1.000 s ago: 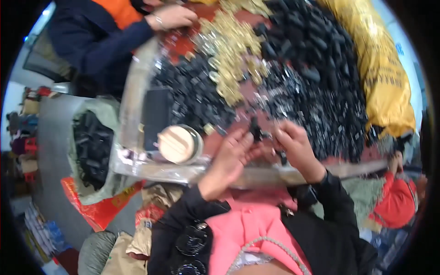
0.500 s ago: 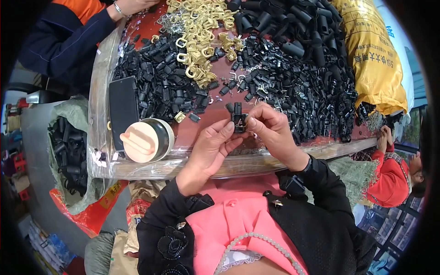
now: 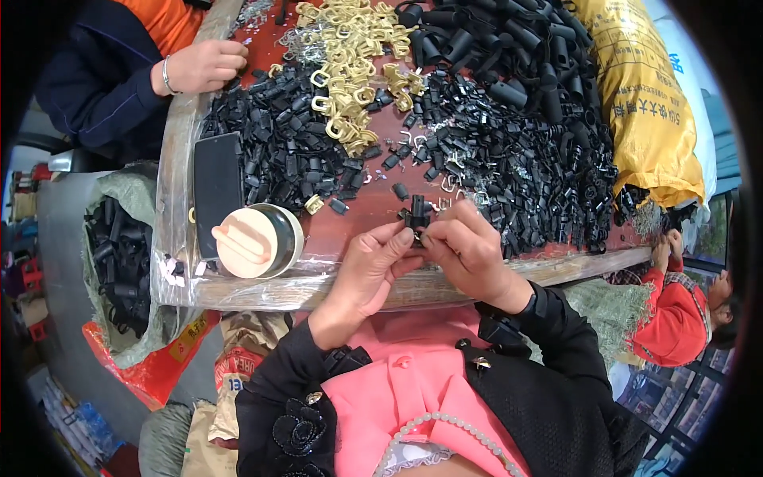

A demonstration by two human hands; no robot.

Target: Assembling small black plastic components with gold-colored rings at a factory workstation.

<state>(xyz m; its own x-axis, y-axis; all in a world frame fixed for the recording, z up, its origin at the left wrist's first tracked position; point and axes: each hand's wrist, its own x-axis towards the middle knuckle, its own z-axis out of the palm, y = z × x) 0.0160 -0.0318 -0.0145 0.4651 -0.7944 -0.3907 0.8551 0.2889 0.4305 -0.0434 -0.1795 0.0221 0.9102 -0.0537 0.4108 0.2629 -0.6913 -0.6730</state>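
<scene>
Just above the table's near edge, my left hand (image 3: 372,269) pinches a small black plastic part (image 3: 418,208) between thumb and fingers. My right hand (image 3: 470,248) closes on the same part from the right, its thumb and forefinger pressed at the lower end. Whether a smaller piece sits in the right fingertips is hidden. Beyond the hands lie loose black plastic pieces (image 3: 298,151) on the left and black parts mixed with silver metal loops (image 3: 449,184) on the right. Between them runs a heap of gold-coloured metal rings (image 3: 350,79).
Left of my hands stand a lidded jar (image 3: 246,242) and a black phone (image 3: 217,187). Long black tubes (image 3: 509,48) pile up at the back, beside a yellow sack (image 3: 648,95). Another person's hand (image 3: 207,65) rests at the left edge. A sack of black parts (image 3: 119,262) stands left below.
The black part and both hands sit slightly lower. My right fingers have curled in closer around its lower end. The other person's hand at the left has come down onto the table edge.
</scene>
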